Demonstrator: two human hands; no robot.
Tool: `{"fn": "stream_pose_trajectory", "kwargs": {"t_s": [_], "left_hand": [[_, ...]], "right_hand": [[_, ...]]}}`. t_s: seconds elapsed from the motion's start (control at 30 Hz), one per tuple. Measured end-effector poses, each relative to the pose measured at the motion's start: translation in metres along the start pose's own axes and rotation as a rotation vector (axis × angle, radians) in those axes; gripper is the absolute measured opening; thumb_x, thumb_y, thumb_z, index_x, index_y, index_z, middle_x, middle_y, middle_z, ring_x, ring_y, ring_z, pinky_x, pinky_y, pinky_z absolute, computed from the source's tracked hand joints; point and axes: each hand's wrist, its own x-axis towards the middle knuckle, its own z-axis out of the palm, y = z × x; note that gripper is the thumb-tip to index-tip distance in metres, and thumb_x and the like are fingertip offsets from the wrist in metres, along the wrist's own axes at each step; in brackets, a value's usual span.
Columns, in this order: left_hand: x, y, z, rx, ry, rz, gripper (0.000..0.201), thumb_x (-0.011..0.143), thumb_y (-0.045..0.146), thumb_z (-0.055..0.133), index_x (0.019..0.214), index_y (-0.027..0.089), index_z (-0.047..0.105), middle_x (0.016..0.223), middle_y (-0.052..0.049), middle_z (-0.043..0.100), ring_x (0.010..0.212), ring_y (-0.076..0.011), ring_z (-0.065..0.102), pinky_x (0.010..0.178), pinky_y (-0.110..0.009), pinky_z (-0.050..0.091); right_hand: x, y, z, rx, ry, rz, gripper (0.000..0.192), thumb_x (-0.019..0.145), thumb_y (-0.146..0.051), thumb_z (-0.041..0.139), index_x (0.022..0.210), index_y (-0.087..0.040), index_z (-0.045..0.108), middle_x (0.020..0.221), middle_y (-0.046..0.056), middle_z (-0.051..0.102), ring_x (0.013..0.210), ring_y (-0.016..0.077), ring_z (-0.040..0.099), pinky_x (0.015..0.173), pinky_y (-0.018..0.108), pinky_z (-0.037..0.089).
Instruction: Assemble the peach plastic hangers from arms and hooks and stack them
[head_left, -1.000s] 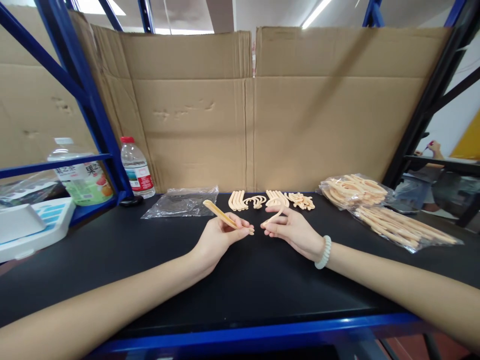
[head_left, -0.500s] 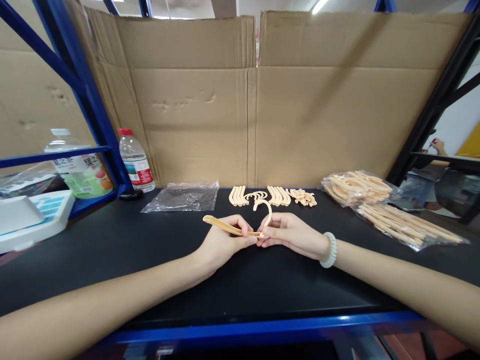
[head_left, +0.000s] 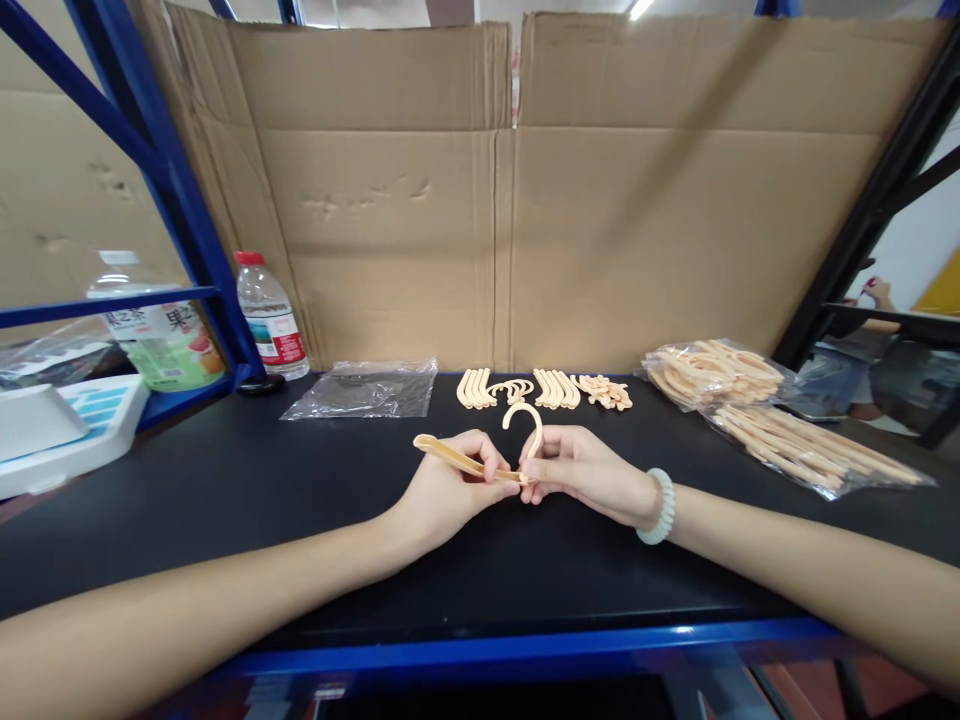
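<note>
Between thumb and fingers, my left hand grips a beige hanger arm, its free end pointing up and left. My right hand pinches the base of a curved hanger hook, which stands upright. The hook's base meets the inner end of the arm at my fingertips; whether the two are joined I cannot tell. Behind my hands lie a left row of hanger arms, several loose hooks, a right row of hanger arms and a heap of small beige pieces.
An empty clear plastic bag lies at the back left, near a red-capped water bottle. Bagged hooks and bagged hanger arms lie on the right. Cardboard walls the back. Another person's hand shows far right.
My fingertips have shifted slightly around the joint between hook and arm. The hook leans a little further left, and the view has tilted slightly.
</note>
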Motion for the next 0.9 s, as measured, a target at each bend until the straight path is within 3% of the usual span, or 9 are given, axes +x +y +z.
{"fn": "stream_pose_trajectory", "kwargs": {"t_s": [0.47, 0.67, 0.9], "left_hand": [[-0.0010, -0.0015, 0.0038, -0.120, 0.007, -0.048, 0.032, 0.064, 0.020, 0.074, 0.058, 0.016, 0.043, 0.060, 0.001, 0.060, 0.063, -0.0156, 0.064, 0.058, -0.024, 0.044], [-0.0008, -0.0017, 0.0049, -0.134, 0.028, -0.102, 0.034, 0.064, 0.024, 0.074, 0.059, 0.016, 0.042, 0.059, 0.003, 0.055, 0.061, -0.0131, 0.059, 0.058, -0.023, 0.042], [-0.0007, 0.0038, 0.0048, -0.261, 0.078, -0.182, 0.032, 0.063, 0.022, 0.077, 0.067, 0.016, 0.046, 0.062, 0.006, 0.054, 0.063, -0.0097, 0.056, 0.061, -0.022, 0.043]], "right_hand": [[0.0000, 0.0020, 0.0090, -0.056, 0.070, -0.102, 0.025, 0.068, -0.026, 0.074, 0.073, -0.015, 0.052, 0.064, -0.002, 0.059, 0.057, 0.0117, 0.062, 0.057, 0.026, 0.052], [0.0022, 0.0077, 0.0090, -0.046, 0.085, -0.135, 0.030, 0.069, -0.033, 0.074, 0.074, -0.016, 0.050, 0.065, -0.002, 0.059, 0.055, 0.0115, 0.061, 0.055, 0.026, 0.052], [0.0027, 0.0070, 0.0072, -0.003, 0.068, -0.123, 0.033, 0.071, -0.042, 0.074, 0.074, -0.016, 0.053, 0.073, 0.000, 0.059, 0.065, 0.0123, 0.061, 0.063, 0.029, 0.053]]}}
